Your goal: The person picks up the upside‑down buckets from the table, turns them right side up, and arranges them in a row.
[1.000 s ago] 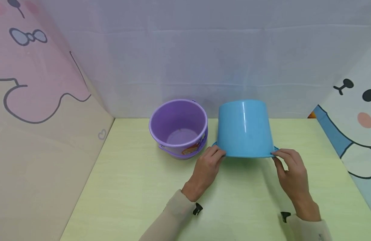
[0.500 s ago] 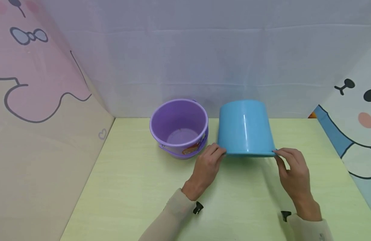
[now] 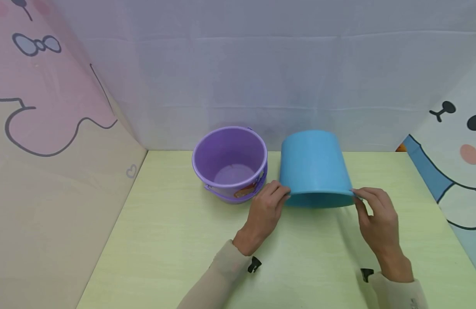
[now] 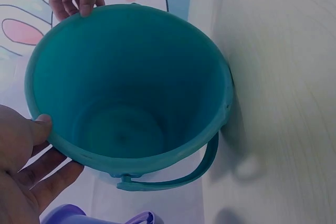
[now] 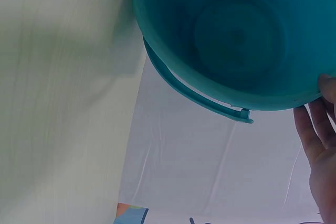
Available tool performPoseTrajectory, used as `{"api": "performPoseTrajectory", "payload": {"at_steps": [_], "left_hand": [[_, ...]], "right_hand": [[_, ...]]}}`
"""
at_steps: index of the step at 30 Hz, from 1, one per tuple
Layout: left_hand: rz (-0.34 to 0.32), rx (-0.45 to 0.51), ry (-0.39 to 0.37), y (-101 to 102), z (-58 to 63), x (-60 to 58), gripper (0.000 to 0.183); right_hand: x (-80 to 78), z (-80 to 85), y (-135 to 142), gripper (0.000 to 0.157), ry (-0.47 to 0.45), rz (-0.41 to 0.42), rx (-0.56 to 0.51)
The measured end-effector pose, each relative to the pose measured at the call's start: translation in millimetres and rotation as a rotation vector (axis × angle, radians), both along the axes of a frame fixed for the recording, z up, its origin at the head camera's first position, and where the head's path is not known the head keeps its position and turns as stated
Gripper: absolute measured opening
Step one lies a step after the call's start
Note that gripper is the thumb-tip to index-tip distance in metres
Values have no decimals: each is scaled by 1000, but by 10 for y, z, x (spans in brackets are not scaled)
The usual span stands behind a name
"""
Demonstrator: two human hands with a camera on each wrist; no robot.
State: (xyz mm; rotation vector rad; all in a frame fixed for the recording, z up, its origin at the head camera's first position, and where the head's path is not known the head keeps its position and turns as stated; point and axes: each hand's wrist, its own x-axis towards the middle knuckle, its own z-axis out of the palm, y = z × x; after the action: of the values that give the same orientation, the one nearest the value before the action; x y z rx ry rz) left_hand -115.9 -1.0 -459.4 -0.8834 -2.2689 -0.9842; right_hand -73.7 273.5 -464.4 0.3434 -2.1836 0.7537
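Note:
A blue bucket is tipped with its mouth toward me and its base toward the back wall. My left hand pinches its rim on the left, thumb inside and fingers outside, as the left wrist view shows. On the opposite side my right hand pinches the rim between thumb and fingers. The bucket's inside holds nothing that I can see, and its handle hangs along the lower side. Left of it, a purple bucket stands upright near my left hand, with its handle down.
The pale green table reaches back to a grey-white cloth wall. Cartoon-printed panels flank it on both sides. Black buckles hang at the sleeves.
The blue bucket has tilted: its mouth has turned up toward me, so the inside shows below the upper rim. Both hands rose slightly with the rim. The purple bucket stayed put.

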Motion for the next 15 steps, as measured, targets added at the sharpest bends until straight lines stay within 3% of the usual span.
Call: {"api": "performPoseTrajectory", "payload": {"at_steps": [10, 15], "left_hand": [[16, 2, -23, 6, 33, -15, 5], [30, 1, -29, 11, 55, -12, 5]], "right_hand": [[-18, 6, -3, 46, 2, -3, -7], [-6, 44, -12, 19, -32, -1, -12]]}}
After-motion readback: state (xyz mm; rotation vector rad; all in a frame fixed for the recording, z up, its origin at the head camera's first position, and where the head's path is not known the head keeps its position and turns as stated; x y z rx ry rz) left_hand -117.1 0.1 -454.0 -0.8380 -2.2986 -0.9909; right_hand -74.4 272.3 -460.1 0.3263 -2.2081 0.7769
